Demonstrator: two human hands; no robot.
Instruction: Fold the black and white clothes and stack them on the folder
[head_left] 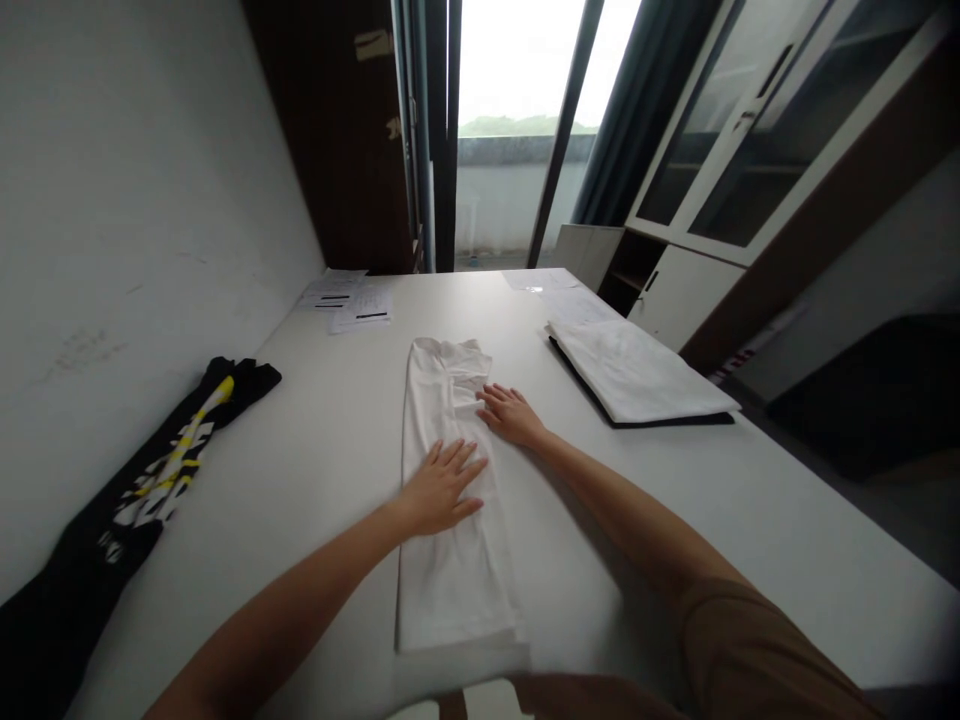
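Observation:
A white garment, folded into a long narrow strip, lies lengthwise on the white table in front of me. Its far end is gathered and wrinkled, like a waistband, though I cannot tell its exact kind. My left hand rests flat on the middle of the cloth, fingers spread. Farther up, my right hand lies at the garment's right edge, palm down with fingers stretched out over the fabric. Neither hand grips anything.
On the right side of the table, folded white cloth lies over black cloth. A black garment with a yellow and white print lies along the left wall. Paper sheets are at the far left, others at the far right.

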